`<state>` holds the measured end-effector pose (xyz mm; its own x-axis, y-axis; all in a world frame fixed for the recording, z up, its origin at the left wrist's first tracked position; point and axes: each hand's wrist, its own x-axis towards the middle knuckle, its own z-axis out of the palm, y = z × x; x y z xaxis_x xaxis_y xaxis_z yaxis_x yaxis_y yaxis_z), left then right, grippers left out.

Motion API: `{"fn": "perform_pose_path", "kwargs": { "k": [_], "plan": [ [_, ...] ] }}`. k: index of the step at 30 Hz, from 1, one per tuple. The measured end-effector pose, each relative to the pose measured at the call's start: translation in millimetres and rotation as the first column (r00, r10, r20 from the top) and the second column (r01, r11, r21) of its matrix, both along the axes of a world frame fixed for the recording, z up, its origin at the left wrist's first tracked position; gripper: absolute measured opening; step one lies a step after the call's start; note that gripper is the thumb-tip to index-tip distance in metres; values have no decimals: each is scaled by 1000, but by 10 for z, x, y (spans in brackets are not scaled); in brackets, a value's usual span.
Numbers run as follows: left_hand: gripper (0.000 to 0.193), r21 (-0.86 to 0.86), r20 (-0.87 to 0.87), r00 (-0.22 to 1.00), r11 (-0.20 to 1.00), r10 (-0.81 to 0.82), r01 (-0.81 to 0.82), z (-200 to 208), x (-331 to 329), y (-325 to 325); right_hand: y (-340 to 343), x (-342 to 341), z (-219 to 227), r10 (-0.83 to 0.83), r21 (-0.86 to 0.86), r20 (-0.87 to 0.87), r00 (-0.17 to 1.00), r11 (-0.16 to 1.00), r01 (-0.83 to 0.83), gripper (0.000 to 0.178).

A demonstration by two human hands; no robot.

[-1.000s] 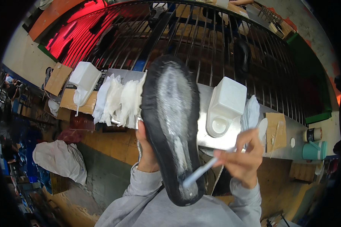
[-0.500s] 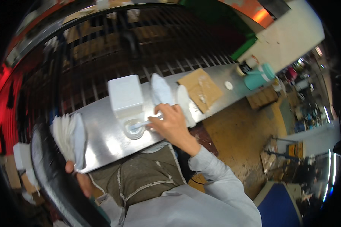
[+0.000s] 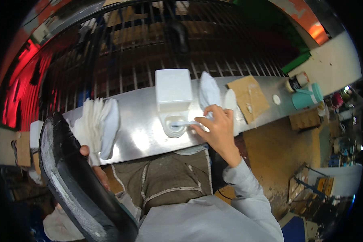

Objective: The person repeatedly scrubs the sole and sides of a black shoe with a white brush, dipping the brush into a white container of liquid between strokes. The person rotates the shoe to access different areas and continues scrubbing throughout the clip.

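Left fingers [image 3: 102,178] grip a glossy black shoe [image 3: 82,177] beside the silver metal table [image 3: 138,133], sole [image 3: 64,188] coated whitish, completeness unclear edge-on; right fingers [image 3: 218,114] pinch a slim white brush [image 3: 192,122] at a round white cup [image 3: 175,134]

Your right hand [image 3: 220,131] is bent in a pinch, the thumb and fingers [image 3: 211,109] drawn together and pointing left. Your grey-sleeved right forearm [image 3: 252,193] slants up from the lower edge to a bare wrist [image 3: 232,158]. Your left hand [image 3: 101,176] is at the lower left, well apart from the right, curled in a grip and mostly hidden.
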<state>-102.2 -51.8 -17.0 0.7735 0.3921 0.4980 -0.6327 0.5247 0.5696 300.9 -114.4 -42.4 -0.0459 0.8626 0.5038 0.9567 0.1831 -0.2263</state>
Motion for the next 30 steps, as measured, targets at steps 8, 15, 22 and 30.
{"fn": "perform_pose_path", "kwargs": {
  "k": [8, 15, 22, 30],
  "plan": [
    [65, 187, -59, 998, 981, -32, 43, 218, -122, 102, 37, -26, 18, -17, 5, -1, 1000, 1000, 17, 22],
    [60, 367, -137, 986, 920, -97, 141, 461, -227, 356, 47, -51, 1, -57, 0, -12, 998, 998, 57, 23],
    [97, 337, 18, 934, 877, 358, -342, 718, -79, -14, -185, -47, -81, -198, 24, -139, 970, 979, 204, 18],
    [109, 62, -349, 310, 352, 884, -934, -42, 563, -599, -25, -172, 159, -148, -154, -758, 635, 987, 45, 12]
  ]
}}
